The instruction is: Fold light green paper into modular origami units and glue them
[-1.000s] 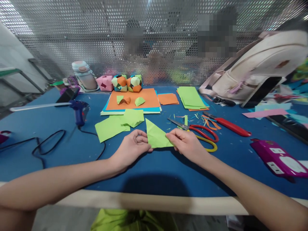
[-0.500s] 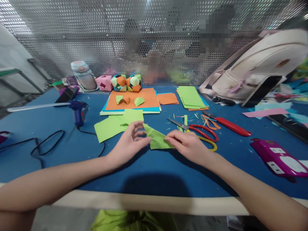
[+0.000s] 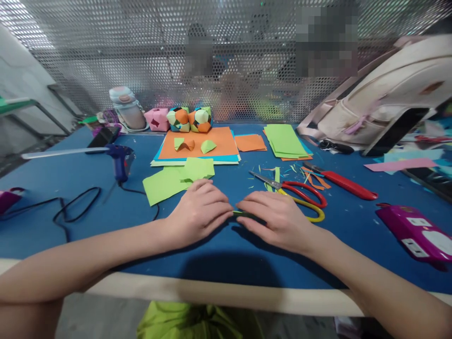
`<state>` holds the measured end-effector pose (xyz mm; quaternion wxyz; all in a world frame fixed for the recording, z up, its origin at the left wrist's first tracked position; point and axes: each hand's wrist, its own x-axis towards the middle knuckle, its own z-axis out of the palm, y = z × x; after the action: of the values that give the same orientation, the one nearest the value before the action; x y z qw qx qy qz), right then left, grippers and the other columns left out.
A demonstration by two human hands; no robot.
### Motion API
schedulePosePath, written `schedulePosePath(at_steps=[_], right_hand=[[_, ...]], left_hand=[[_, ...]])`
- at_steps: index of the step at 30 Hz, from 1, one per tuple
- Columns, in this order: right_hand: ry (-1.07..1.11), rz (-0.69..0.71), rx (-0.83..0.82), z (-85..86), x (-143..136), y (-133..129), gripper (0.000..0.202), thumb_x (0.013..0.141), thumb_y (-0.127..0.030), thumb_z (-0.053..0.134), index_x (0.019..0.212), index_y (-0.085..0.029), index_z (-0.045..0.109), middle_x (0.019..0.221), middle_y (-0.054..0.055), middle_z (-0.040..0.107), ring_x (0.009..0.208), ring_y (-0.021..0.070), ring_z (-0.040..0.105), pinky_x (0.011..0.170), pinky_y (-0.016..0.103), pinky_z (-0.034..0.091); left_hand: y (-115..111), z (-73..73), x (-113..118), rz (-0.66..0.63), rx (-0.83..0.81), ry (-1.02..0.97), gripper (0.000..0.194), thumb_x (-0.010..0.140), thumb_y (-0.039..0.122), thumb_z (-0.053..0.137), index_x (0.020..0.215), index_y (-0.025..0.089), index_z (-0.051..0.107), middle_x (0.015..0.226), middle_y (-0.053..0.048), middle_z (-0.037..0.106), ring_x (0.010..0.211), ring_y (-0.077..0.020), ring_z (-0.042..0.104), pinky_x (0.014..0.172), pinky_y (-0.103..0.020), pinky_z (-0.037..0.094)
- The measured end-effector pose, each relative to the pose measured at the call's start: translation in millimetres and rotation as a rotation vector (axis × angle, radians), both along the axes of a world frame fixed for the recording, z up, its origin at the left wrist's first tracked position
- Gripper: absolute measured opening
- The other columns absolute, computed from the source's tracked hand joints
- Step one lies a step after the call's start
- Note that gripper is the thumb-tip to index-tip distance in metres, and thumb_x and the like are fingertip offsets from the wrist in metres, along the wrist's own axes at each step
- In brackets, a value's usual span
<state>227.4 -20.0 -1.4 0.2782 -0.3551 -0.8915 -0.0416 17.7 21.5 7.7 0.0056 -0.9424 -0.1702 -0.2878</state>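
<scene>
Head view: both hands are placed low over the middle of the blue counter [image 3: 353, 226], backs up, fingertips nearly meeting. Fingers are partly curled on each, neither spread wide nor clenched into a fist. A folded green paper [image 3: 238, 213] is located between and beneath them; only a thin edge is exposed in the gap, the remainder being covered.

Left hand [image 3: 199, 214]: fingers laid close together, tips touching the paper's left part; thumb hidden. Right hand [image 3: 280, 219]: fingers arched over the paper's right part, a gap left below the index finger in which shaded green is seen. Whether the paper is pinched or merely pressed cannot be told for either hand.

Scissors [image 3: 278, 186] are positioned just beyond the right hand, handles partly hidden behind it. Loose green sheets [image 3: 164, 185] are found just beyond the left hand. Farther back, two small curved paper pieces [image 3: 208, 147] are set on an orange sheet [image 3: 221, 136]. A blue glue gun [image 3: 120, 162] is stood at left.
</scene>
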Motion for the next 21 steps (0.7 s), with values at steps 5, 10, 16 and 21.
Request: schedulePosePath(at_steps=[5,10,16,21], right_hand=[[-0.050,0.014,0.173,0.0,-9,-3,0.022,0.090,-0.019,0.045,0.079,-0.014,0.063,0.069,0.006,0.061,0.065,0.0155,0.050,0.060,0.029,0.034],[-0.096,0.067,0.219,3.1,-5,-4,0.020,0.090,-0.014,0.045,0.080,-0.015,0.062,0.070,0.005,0.063,0.069,0.0148,0.052,0.063,0.030,0.034],[-0.046,0.030,0.249,7.7,15,2,0.010,0.086,-0.011,0.051,0.084,-0.016,0.060,0.076,0.003,0.067,0.072,0.0140,0.057,0.068,0.030,0.037],[-0.034,-0.015,0.232,11.9,30,7,0.008,0.084,-0.013,0.053,0.083,-0.018,0.059,0.077,0.003,0.068,0.072,0.0142,0.058,0.071,0.031,0.039]], left_hand=[[-7,-0.2,0,-0.005,0.116,-0.011,0.008,0.083,0.017,0.055,0.085,0.017,0.062,0.079,-0.002,0.068,0.077,-0.0144,0.057,0.094,-0.039,0.037],[-10,4.7,1,-0.024,0.059,-0.044,0.009,0.081,0.015,0.056,0.086,0.017,0.062,0.081,-0.001,0.069,0.076,-0.0146,0.056,0.088,-0.038,0.038],[-3,16.5,-2,0.061,-0.151,-0.113,0.013,0.084,0.016,0.053,0.077,0.016,0.065,0.077,-0.005,0.070,0.072,-0.0149,0.057,0.072,-0.032,0.041],[5,14.6,-5,0.097,-0.262,-0.199,0.014,0.083,0.019,0.055,0.073,0.016,0.064,0.074,-0.005,0.069,0.070,-0.0143,0.058,0.069,-0.031,0.042]])
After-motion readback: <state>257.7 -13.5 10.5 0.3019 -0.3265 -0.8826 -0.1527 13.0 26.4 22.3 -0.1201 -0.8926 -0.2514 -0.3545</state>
